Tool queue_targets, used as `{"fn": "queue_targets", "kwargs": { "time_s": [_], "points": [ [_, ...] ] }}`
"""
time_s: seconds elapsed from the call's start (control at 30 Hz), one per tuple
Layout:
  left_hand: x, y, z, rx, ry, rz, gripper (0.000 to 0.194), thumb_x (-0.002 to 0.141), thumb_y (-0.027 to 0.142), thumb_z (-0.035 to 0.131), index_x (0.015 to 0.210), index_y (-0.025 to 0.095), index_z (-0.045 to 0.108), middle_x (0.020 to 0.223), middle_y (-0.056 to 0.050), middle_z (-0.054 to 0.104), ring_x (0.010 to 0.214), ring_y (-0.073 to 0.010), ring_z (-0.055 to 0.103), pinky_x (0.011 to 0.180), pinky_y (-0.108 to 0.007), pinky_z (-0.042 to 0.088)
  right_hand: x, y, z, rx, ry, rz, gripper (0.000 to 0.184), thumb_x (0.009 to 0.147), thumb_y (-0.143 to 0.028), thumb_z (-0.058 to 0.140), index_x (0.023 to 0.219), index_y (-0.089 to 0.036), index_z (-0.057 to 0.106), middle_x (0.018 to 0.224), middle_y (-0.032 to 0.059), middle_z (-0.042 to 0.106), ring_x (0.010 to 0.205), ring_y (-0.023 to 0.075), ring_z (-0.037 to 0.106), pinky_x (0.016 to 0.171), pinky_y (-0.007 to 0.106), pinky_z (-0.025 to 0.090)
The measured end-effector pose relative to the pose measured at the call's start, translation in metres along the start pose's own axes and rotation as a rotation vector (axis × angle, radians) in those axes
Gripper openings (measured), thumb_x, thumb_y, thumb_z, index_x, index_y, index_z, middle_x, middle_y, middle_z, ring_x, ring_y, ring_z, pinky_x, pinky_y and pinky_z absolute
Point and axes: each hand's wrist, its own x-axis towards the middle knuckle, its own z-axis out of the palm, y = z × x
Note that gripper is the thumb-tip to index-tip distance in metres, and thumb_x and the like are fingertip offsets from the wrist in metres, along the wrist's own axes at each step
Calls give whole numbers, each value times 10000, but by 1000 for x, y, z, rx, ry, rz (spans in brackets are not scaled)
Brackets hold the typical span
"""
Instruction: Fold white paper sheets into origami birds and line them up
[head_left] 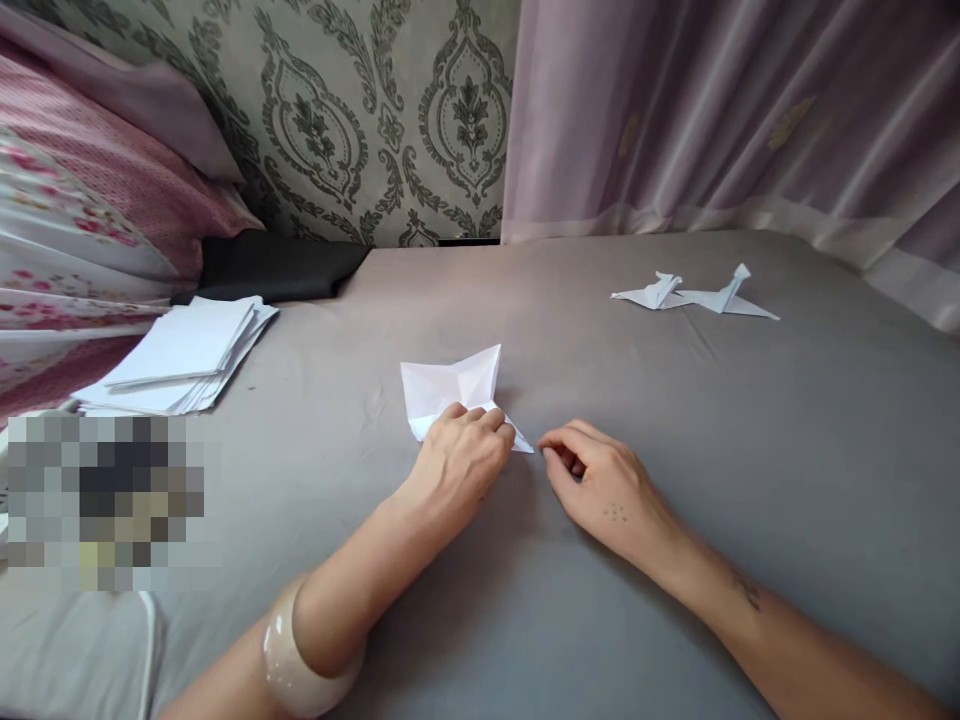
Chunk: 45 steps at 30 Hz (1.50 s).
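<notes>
Two folded figures (726, 299) at two o'clock look finished to me; the white paper (442, 382) has folds, but more seem left. It spreads toward eleven o'clock from the curled left hand (471, 445); its pinch I cannot tell. The right hand (596, 468), thumb near index, is just beside the paper's tip, hold unclear.

No text or number can be read; the dark mark (746, 592) toward four o'clock, on the right forearm (787, 640), is illegible.
</notes>
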Motion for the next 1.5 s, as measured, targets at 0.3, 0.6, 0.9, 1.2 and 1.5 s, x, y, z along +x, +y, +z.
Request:
{"fn": "queue_targets", "kwargs": {
  "time_s": [0.3, 0.6, 0.9, 1.2, 1.5],
  "points": [
    [1, -9, 3, 19, 26, 114, 109, 810, 72, 499, 812, 157, 567, 796, -54, 603, 695, -210, 571, 638, -344, 358, -8, -3, 1, -14, 88, -95, 291, 849, -80, 444, 982, -200, 673, 844, 10, 637, 694, 117, 579, 671, 248, 437],
    [3, -14, 10, 15, 126, 154, 153, 885, 120, 444, 790, 164, 556, 762, -44, 594, 662, -189, 555, 641, -339, 351, -8, -3, 2, -66, 91, -108, 329, 836, -69, 426, 958, -205, 699, 825, 33, 633, 658, 120, 568, 652, 243, 457],
    [3, -13, 9, 98, 137, 200, 129, 876, 108, 468, 791, 164, 548, 763, -55, 589, 695, -204, 550, 640, -344, 340, -13, -4, 7, -241, 126, -211, 317, 829, -44, 416, 947, -170, 682, 821, 53, 608, 715, 151, 573, 684, 276, 449],
    [4, -13, 9, 135, 117, 213, 114, 834, 73, 503, 793, 165, 556, 766, -49, 586, 677, -194, 540, 644, -347, 326, -13, -3, 6, -236, 132, -266, 371, 826, -36, 419, 1045, -186, 678, 835, 46, 607, 729, 147, 576, 696, 272, 462],
    [4, -14, 6, 120, 109, 216, 99, 859, 108, 494, 811, 162, 560, 784, -53, 590, 689, -202, 547, 649, -353, 330, -14, -4, 7, -303, 111, -295, 371, 830, -42, 424, 1055, -180, 685, 821, 53, 602, 730, 156, 567, 696, 287, 467]
  ]
}}
